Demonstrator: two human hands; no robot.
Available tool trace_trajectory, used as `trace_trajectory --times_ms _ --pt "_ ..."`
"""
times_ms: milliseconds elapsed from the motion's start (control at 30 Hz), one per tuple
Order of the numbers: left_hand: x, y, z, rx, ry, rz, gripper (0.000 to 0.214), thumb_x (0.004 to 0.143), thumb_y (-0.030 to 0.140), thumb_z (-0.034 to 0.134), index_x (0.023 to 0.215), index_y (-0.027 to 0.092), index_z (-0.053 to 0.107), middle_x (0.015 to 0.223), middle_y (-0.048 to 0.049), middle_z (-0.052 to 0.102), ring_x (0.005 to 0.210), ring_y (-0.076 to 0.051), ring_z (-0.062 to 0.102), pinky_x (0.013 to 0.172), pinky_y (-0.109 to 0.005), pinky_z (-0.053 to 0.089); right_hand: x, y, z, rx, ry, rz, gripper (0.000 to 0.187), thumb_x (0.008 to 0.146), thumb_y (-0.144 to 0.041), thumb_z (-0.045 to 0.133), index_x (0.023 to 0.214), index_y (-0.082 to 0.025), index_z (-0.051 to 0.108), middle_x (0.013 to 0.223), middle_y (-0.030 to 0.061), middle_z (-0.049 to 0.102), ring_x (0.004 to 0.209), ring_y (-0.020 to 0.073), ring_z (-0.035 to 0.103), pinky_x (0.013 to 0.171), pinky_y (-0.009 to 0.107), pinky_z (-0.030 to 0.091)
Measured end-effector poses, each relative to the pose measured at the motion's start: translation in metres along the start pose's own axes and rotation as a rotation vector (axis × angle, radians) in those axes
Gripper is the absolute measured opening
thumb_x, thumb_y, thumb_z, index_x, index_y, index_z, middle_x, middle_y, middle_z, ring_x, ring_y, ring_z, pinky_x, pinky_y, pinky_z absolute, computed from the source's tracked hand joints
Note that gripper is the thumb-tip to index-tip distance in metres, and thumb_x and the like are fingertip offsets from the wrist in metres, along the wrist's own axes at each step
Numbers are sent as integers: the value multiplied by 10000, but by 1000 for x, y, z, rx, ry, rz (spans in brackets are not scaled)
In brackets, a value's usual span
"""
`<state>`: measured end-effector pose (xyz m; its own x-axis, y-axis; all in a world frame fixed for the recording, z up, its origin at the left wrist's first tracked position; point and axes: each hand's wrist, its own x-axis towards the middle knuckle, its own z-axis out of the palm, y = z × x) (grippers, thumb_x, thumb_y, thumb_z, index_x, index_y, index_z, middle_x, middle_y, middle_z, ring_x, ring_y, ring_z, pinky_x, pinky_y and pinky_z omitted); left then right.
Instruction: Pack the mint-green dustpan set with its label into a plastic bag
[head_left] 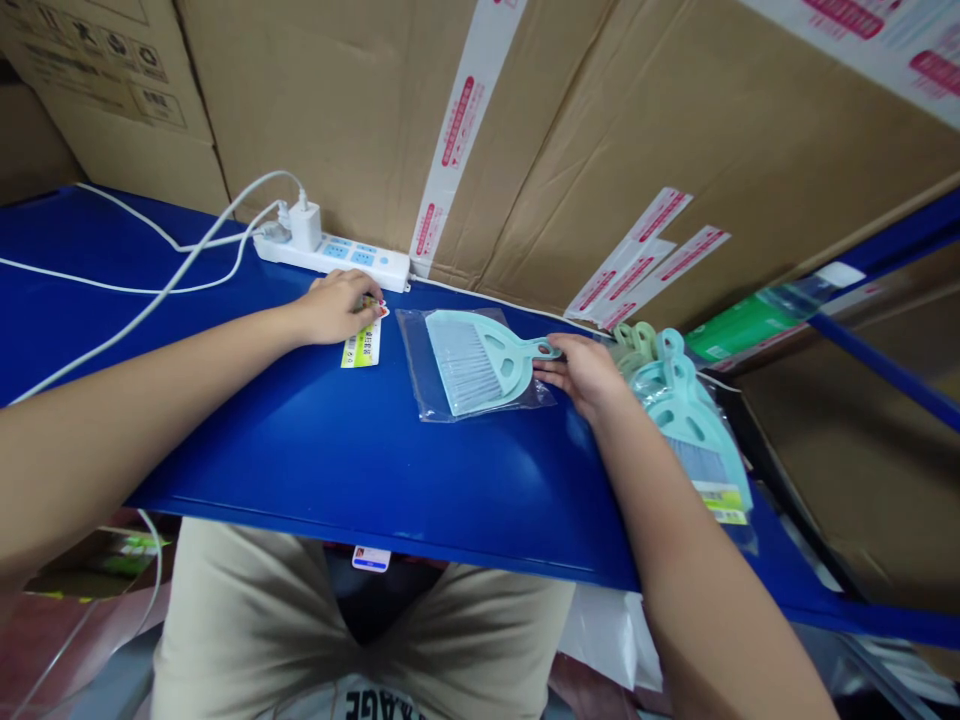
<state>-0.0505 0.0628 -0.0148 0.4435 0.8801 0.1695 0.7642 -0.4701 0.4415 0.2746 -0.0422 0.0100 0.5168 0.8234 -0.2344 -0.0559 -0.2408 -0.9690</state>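
Observation:
A light turquoise mini dustpan with its brush (480,362) lies on the blue table, handle to the right. Clear plastic bag (421,395) film shows around it; whether the set is inside or on top, I cannot tell. My right hand (585,375) is closed on the handle's end, thumb above and fingers below. To the left, my left hand (341,305) has its fingers curled over the upper part of a white, yellow and green label card (361,347) on the table. The hand covers part of that card.
Bagged dustpan sets (694,430) are stacked at the right, beside my right forearm. A white power strip (337,255) with plugs and cables (161,290) lies at the back left. Taped cardboard boxes (360,120) wall the back. A green bottle-like item (750,325) is at far right.

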Motion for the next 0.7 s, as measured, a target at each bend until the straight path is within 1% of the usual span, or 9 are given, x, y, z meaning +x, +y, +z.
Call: trace_trajectory --times_ms 167,367,467,567,700 --pt "0 0 0 5 13 -8 406 874 493 612 1170 252 750 1371 -140 722 1382 -408 575 1210 -542 415 3 1 -2 -19 -3 -9 204 757 -78 713 809 -241 602 679 -27 674 582 155 705 479 224 593" --pt "1 0 0 27 1 22 381 862 467 605 1134 247 756 1346 -138 730 1346 -391 602 1210 -546 420 6 2 -3 -43 -33 -30 244 745 -52 744 828 -231 601 704 -16 674 602 171 720 484 235 595" --pt "1 0 0 25 1 9 385 850 463 603 1122 233 750 1369 -157 717 1356 -409 601 1203 -556 423 4 1 -2 -52 -15 -25 245 749 -56 739 833 -235 595 695 -24 666 609 176 725 480 236 595" --pt "2 0 0 20 -3 -5 362 831 460 614 1092 243 740 1380 -148 715 1370 -409 593 1198 -547 427 -1 -2 1 -64 6 -17 232 769 -62 718 846 -239 591 683 -36 655 600 163 713 471 224 584" --pt "2 -1 0 20 -2 4 320 814 453 627 1041 253 730 1307 -131 736 1333 -387 610 1176 -527 449 -6 -4 4 -74 14 -10 211 797 -68 690 857 -236 578 696 -33 640 598 147 693 469 208 565"
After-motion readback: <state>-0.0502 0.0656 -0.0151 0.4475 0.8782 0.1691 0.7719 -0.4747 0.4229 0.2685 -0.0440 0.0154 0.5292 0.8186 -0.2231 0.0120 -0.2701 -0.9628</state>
